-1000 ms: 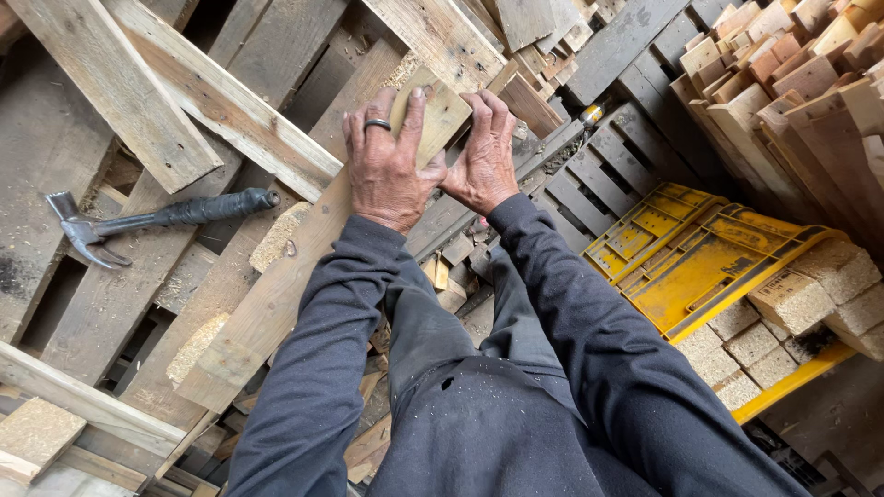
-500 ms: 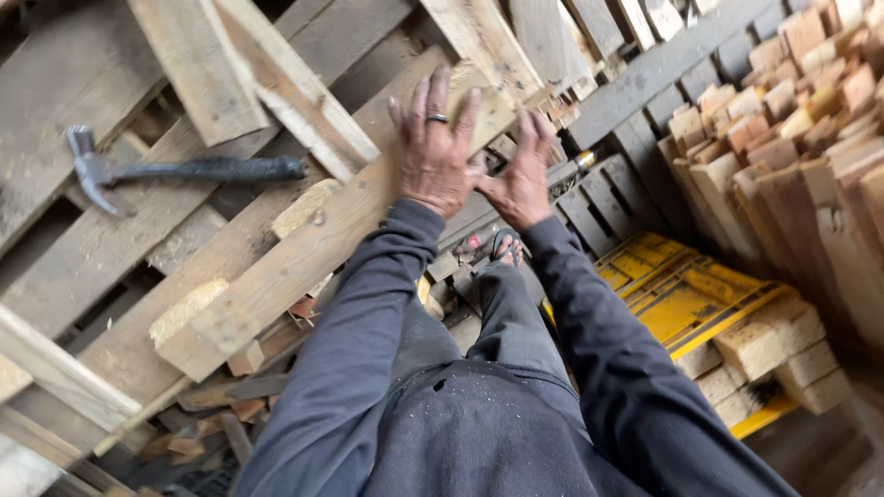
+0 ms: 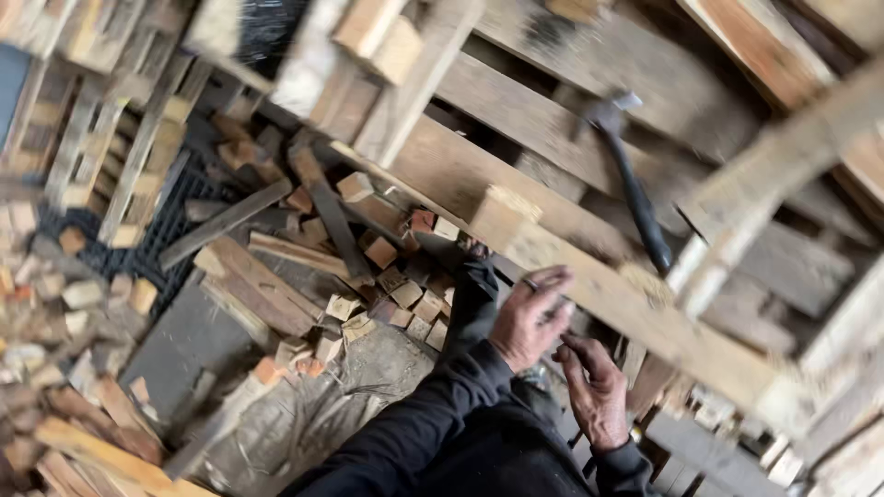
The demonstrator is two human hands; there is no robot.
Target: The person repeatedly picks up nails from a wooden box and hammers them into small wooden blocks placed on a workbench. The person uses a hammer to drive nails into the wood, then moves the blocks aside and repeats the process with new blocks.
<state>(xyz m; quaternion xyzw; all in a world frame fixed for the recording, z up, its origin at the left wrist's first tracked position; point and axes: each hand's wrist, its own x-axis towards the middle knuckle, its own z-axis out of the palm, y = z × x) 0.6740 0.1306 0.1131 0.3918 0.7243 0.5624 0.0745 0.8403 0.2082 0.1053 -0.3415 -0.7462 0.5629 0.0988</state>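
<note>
My left hand (image 3: 532, 315), a ring on one finger, curls its fingers against the lower edge of a long weathered plank (image 3: 589, 267) that slants across a stack of pallets. My right hand (image 3: 595, 391) hangs just below that plank with its fingers loosely bent and nothing in it. A wooden block (image 3: 502, 216) is fixed to the plank just above my left hand. A black-handled hammer (image 3: 635, 198) lies on the pallet boards beyond the plank, its head pointing away. Both arms are in dark sleeves.
Small wooden offcuts (image 3: 378, 276) and loose slats (image 3: 258, 276) litter the floor to the left, over a black mat (image 3: 157, 239). More scrap wood (image 3: 64, 433) is piled at the lower left. Pallet boards (image 3: 783, 166) fill the right and top, blurred by motion.
The view has swung sharply, so the floor and scrap piles now show on the left. Both hands have come off the plank's face, the left one curling at its edge, the right dropping below.
</note>
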